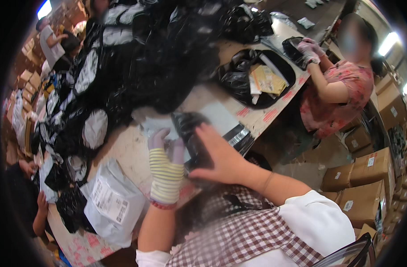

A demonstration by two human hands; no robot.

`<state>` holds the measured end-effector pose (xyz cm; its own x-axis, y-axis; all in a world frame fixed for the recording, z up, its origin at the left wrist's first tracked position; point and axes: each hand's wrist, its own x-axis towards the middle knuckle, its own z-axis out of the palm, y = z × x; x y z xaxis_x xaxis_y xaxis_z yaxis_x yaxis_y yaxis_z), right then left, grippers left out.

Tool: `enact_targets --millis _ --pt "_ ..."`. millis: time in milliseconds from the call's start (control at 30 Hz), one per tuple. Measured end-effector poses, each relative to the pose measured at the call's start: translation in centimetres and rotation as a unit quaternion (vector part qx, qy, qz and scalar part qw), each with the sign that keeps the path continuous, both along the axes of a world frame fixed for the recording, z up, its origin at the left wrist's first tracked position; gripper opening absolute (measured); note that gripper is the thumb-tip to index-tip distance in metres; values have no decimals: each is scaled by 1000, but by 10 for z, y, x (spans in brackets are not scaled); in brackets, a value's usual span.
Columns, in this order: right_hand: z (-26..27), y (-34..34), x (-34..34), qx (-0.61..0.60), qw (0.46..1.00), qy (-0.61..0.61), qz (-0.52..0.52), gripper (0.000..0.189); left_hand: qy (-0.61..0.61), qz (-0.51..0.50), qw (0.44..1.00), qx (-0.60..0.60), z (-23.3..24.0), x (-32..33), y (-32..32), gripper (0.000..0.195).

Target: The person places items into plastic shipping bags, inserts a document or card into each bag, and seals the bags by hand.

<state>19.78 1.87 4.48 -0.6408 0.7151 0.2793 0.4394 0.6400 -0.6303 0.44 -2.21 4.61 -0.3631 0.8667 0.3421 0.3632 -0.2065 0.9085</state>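
My left hand [166, 167], in a yellow-and-white striped glove with purple fingertips, is at the left side of a black plastic package [193, 133]. My bare right hand [220, 153] lies over the package's right side, fingers spread. Whether either hand grips it, I cannot tell. Beneath and beyond it are white sheets or bags [220, 115]. A black bag with a white striped label [238, 135] lies at the table's near edge, right of the hand. To the left rests a white plastic mailer [113, 203] bearing a printed label.
Black and white parcels are heaped across the table [120, 150]. A round black container [273, 103] holds yellow papers and plastic. A co-worker in gloves [310, 50] handles a black package at right. Another person's arm [41, 210] is at far left. Cardboard boxes [363, 203] stand on the right.
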Motion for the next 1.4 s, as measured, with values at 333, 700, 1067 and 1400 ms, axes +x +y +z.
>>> enact_targets --millis 333,700,1067,1400 --pt "1 24 -13 34 996 52 -62 90 -311 -222 923 -41 -2 7 9 63" --pt "28 33 69 -21 913 355 -198 43 425 -106 897 -59 -16 4 6 27" --pt "44 -4 33 406 895 -171 70 46 152 -37 983 98 -12 3 11 17" --pt "25 32 -1 -50 988 -115 -87 41 274 46 959 -58 2 6 -16 38"
